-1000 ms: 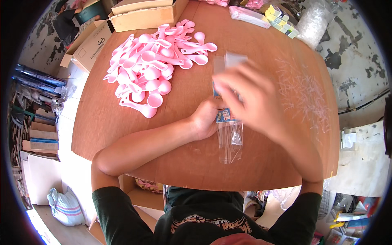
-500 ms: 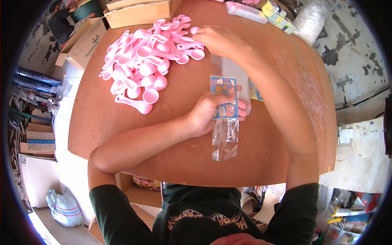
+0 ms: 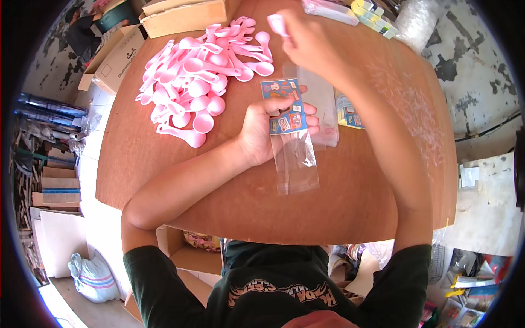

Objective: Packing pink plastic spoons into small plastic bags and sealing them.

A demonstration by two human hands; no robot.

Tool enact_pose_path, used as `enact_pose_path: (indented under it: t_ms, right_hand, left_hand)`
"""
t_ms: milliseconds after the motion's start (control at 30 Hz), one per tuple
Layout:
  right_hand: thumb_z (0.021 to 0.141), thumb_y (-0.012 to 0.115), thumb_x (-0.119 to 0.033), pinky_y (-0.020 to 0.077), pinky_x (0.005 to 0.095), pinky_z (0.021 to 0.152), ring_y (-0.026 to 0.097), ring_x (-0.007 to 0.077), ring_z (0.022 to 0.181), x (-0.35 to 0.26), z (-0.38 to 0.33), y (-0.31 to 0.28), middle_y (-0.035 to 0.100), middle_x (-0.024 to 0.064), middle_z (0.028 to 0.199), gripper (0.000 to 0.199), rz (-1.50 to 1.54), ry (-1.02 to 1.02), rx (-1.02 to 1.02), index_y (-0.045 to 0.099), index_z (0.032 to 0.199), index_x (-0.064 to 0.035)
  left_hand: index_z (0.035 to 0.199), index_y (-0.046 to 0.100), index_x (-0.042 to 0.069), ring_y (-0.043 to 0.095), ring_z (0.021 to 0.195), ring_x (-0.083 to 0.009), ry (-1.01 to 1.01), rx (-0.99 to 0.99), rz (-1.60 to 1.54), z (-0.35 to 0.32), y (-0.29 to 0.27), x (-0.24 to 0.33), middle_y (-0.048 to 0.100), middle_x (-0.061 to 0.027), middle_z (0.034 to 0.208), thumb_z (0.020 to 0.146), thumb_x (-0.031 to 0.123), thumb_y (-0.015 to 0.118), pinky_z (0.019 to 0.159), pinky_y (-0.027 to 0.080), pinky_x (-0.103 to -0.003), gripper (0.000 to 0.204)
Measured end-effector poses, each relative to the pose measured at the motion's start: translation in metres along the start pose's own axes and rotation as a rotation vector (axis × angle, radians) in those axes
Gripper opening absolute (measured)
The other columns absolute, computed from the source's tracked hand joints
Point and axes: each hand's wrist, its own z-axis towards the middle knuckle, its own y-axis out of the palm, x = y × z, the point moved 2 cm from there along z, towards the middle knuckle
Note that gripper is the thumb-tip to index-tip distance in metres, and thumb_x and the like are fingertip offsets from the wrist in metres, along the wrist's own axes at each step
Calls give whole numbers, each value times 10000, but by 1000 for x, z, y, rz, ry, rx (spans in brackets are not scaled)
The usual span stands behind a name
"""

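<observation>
My left hand [image 3: 265,131] holds a clear plastic bag [image 3: 297,167] with a blue printed card [image 3: 285,106] at its upper end. The thumb presses on the card and the fingers lie behind it. The bag's lower part hangs loose toward me. Farther off, my right hand [image 3: 309,46] is closed on a pink measuring spoon [image 3: 278,24], lifted to the right of the heap. That heap of pink spoons [image 3: 194,82] covers the table's far left. Under and beyond my left hand lies a stack of clear plastic bags [image 3: 322,109].
The brown table [image 3: 229,202] bears an open cardboard box [image 3: 183,16] at its far edge. Beside the bag stack sits a pile of printed cards [image 3: 347,112]. Thin clear strips [image 3: 410,115] are scattered at the right. A bubble-wrap roll [image 3: 418,24] stands far right.
My right hand has moved away from the heap, up and to the right, with a pink measuring spoon. My left hand has shifted slightly left and farther away, tilting the bag and card.
</observation>
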Motion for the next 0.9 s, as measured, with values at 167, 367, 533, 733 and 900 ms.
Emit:
enact_pose_path:
  t_ms: [167, 367, 533, 733, 900]
  right_hand:
    - [831, 561, 78, 520, 306, 712, 630, 164, 860, -29, -75, -60, 618, 70, 890, 464, 548, 150, 234, 435, 1254, -65]
    - [835, 603, 50, 530, 315, 738, 664, 267, 896, -77, -184, -101, 634, 151, 954, 351, 89, -97, 49, 479, 1157, -15]
    - [750, 670, 23, 567, 382, 679, 678, 296, 805, -107, -222, -99, 649, 157, 906, 220, 16, -400, -19, 589, 952, -11]
    - [708, 691, -36, 541, 312, 582, 644, 230, 678, -120, -229, -83, 632, 112, 785, 157, -64, -556, -21, 631, 847, 3]
    - [688, 701, -39, 486, 285, 525, 609, 210, 641, -112, -233, -74, 611, 96, 757, 186, -183, -591, 68, 646, 860, 4]
  left_hand:
    - [1119, 455, 21, 630, 877, -305, 100, 141, -57, 4, -8, 12, 613, -185, 949, 858, 195, 509, 825, 532, -443, 319]
    - [1157, 478, 24, 609, 930, -305, 127, 180, -100, 5, -8, 15, 594, -191, 1010, 888, 240, 490, 886, 512, -444, 345]
    - [1148, 479, 24, 606, 945, -316, 131, 190, -131, 6, -7, 12, 587, -204, 1024, 902, 253, 478, 896, 510, -454, 336]
    - [1147, 472, 30, 603, 960, -317, 143, 194, -127, 5, -8, 12, 583, -205, 1038, 921, 269, 461, 901, 510, -450, 330]
    - [1140, 469, 36, 600, 968, -315, 144, 195, -149, 4, -7, 12, 582, -202, 1038, 929, 277, 454, 905, 508, -444, 321]
